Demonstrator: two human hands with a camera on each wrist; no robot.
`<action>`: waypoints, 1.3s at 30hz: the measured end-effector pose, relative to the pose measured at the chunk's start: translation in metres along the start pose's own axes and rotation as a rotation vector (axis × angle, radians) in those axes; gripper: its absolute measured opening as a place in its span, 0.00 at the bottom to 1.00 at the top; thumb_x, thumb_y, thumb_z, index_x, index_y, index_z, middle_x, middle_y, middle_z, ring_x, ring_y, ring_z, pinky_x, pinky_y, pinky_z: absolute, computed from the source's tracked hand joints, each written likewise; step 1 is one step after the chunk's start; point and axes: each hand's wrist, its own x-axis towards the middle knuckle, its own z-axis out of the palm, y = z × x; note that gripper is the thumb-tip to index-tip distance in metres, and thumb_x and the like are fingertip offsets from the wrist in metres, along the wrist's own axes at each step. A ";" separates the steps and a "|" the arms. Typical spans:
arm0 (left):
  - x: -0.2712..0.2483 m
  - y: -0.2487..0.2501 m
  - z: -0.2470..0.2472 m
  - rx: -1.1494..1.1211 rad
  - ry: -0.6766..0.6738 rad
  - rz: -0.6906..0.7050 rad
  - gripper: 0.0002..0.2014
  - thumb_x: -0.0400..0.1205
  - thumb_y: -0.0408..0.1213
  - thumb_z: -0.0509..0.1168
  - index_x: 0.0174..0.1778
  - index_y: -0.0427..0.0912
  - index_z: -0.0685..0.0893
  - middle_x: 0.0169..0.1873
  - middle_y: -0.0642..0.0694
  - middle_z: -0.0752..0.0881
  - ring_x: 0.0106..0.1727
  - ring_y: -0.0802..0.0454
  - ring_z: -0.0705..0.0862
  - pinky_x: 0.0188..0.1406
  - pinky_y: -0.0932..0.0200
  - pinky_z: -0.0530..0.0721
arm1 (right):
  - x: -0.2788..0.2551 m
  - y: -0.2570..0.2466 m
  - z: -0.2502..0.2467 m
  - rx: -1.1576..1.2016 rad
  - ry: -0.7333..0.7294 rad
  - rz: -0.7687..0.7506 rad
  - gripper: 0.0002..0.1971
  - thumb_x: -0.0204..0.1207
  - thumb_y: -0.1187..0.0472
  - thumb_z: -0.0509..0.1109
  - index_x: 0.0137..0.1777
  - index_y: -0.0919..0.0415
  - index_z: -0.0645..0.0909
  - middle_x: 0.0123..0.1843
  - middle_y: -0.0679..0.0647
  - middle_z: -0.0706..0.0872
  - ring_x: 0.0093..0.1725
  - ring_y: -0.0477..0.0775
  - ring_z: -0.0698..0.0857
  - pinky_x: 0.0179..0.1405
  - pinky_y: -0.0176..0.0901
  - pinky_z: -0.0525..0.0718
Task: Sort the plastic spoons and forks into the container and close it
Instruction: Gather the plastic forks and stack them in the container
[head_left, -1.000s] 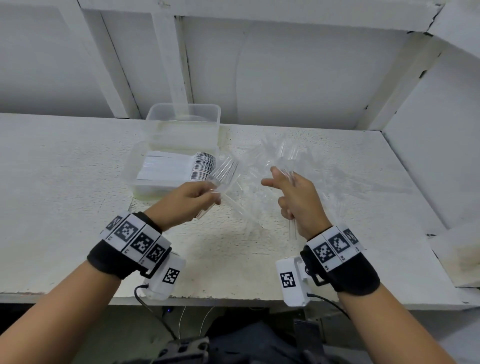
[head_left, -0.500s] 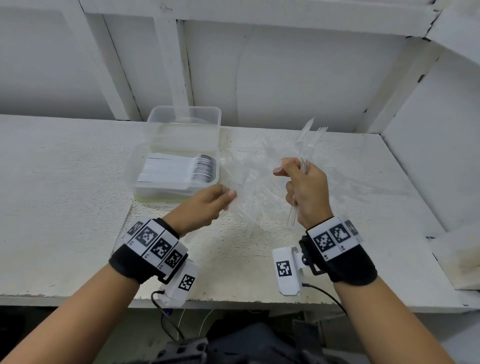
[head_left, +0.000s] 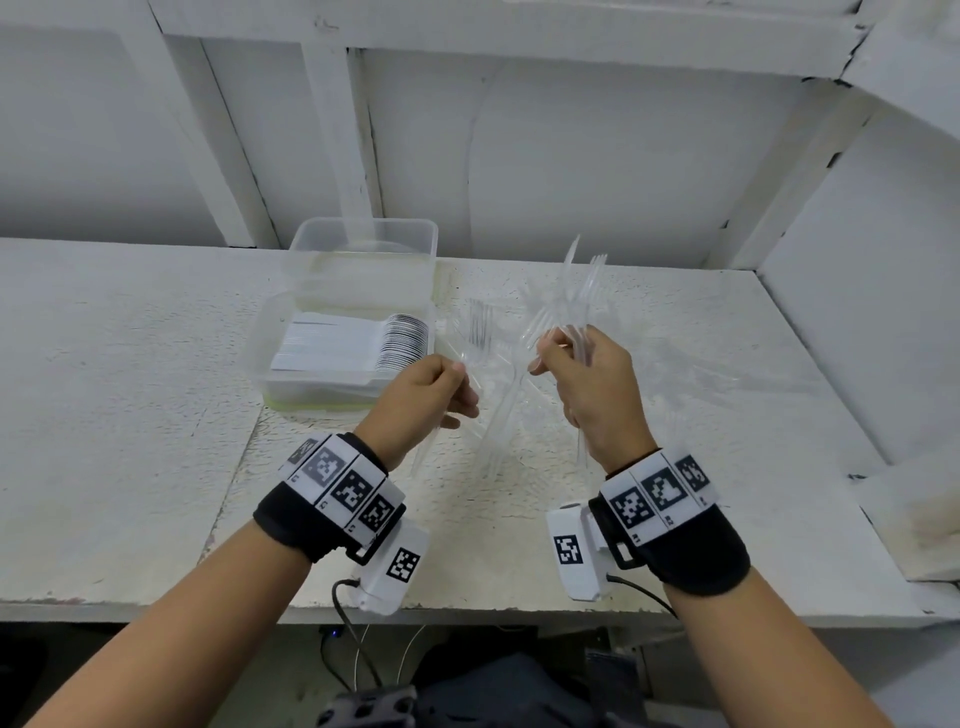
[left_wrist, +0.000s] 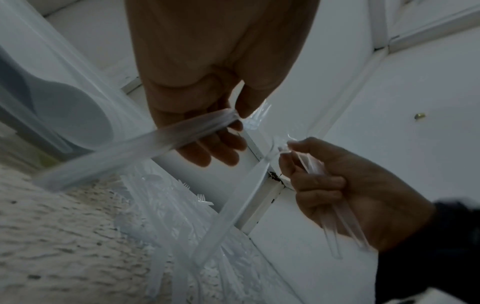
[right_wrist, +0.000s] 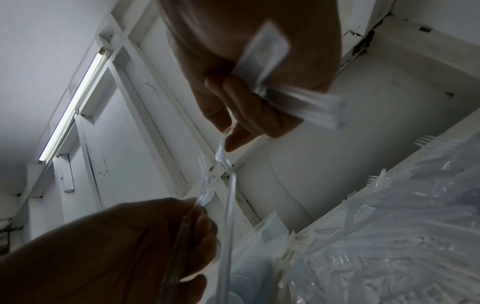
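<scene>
Both hands are raised above the white counter (head_left: 130, 415), in front of the clear plastic container (head_left: 358, 312). The left hand (head_left: 423, 402) pinches one clear plastic fork (head_left: 480, 332) by its handle between thumb and fingers (left_wrist: 221, 148), with the tines pointing up. The right hand (head_left: 592, 395) has its fingers curled around a bundle of clear forks (head_left: 576, 291), and its thumb and forefinger also pinch one more fork that hangs down (left_wrist: 233, 207). The container stands open on the counter, left of the hands, with a neat row of white spoons (head_left: 353, 345) inside. A loose pile of clear cutlery (right_wrist: 389, 246) lies on the counter beside the container.
</scene>
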 end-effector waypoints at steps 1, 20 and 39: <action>0.000 0.001 0.002 0.029 0.003 0.015 0.12 0.87 0.37 0.53 0.38 0.42 0.74 0.31 0.48 0.83 0.32 0.53 0.83 0.34 0.60 0.80 | 0.000 0.001 0.002 -0.023 -0.007 -0.009 0.06 0.79 0.62 0.66 0.40 0.57 0.76 0.38 0.55 0.87 0.17 0.36 0.74 0.16 0.24 0.67; 0.001 -0.006 0.025 0.398 0.089 0.289 0.04 0.87 0.38 0.53 0.48 0.43 0.69 0.38 0.51 0.84 0.45 0.49 0.86 0.47 0.53 0.81 | 0.002 0.005 0.027 0.052 0.063 0.123 0.09 0.73 0.67 0.66 0.33 0.58 0.71 0.38 0.57 0.88 0.15 0.38 0.72 0.23 0.31 0.65; 0.006 -0.001 0.023 -0.288 -0.051 -0.098 0.10 0.87 0.34 0.52 0.43 0.39 0.75 0.36 0.43 0.80 0.36 0.51 0.81 0.36 0.58 0.81 | 0.003 0.024 0.029 -0.064 -0.065 0.062 0.07 0.84 0.55 0.56 0.55 0.56 0.70 0.36 0.47 0.74 0.29 0.44 0.71 0.28 0.36 0.70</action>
